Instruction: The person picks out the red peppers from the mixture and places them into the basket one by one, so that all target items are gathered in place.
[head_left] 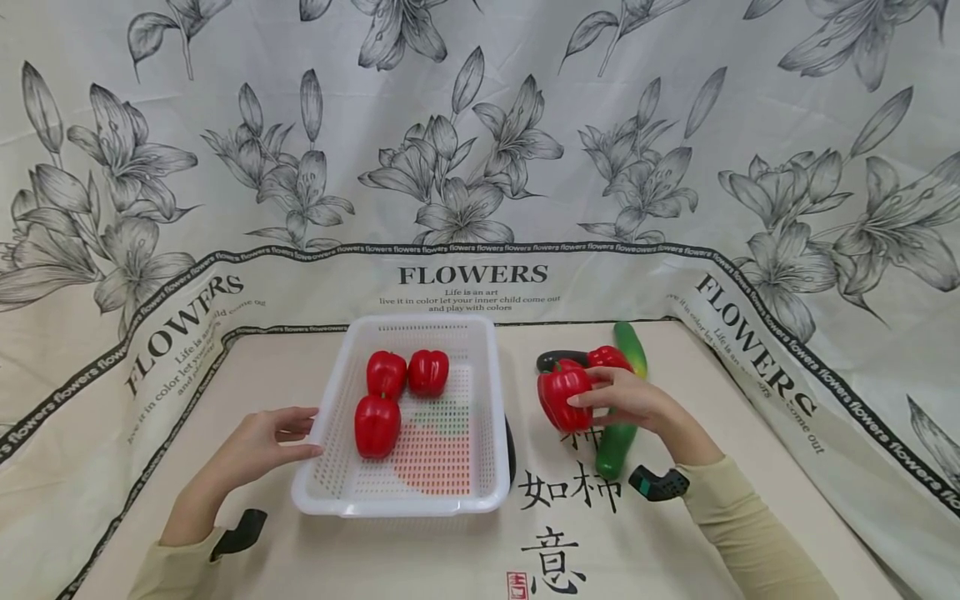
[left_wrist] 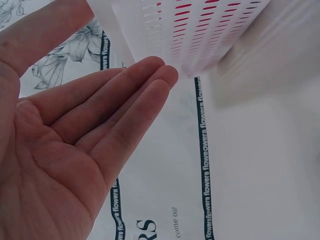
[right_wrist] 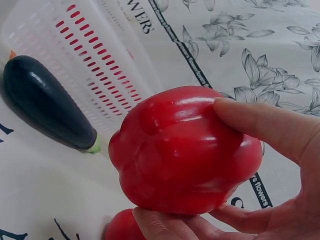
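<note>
Nearest to me, two pale sleeves [head_left: 757, 529] come in from the lower left and lower right of the frame, each with a black wrist mount [head_left: 660, 484] at the cuff. My left hand [head_left: 258, 446], left of centre, holds nothing: its fingers lie nearly straight, the thumb apart, tips right by the left rim of the one white basket [head_left: 400, 508]; whether they touch it I cannot tell. Right of centre, my right hand [head_left: 632, 396] grasps one red bell pepper [head_left: 562, 398] between thumb and fingers, outside the basket.

The basket fills the middle of the frame and holds three red bell peppers [head_left: 377, 427], one in front and two farther back. Against or just beside its right wall lies one eggplant [right_wrist: 47, 100], plain only in the right wrist view. Behind my gripped pepper I count one more dark long shape [head_left: 558, 357] and one more red shape [head_left: 609, 357], both partly covered. The green cucumber [head_left: 617, 450] beside them passes behind my hand, so I cannot tell whether it is one piece or two.

The tabletop [head_left: 255, 367] is cream, with four black brushed characters [head_left: 555, 562] and one red seal [head_left: 517, 586] at the lower right of centre. Beyond, white fabric [head_left: 600, 292] with grey line-drawn lilies and the word FLOWERS closes off the sides and back.
</note>
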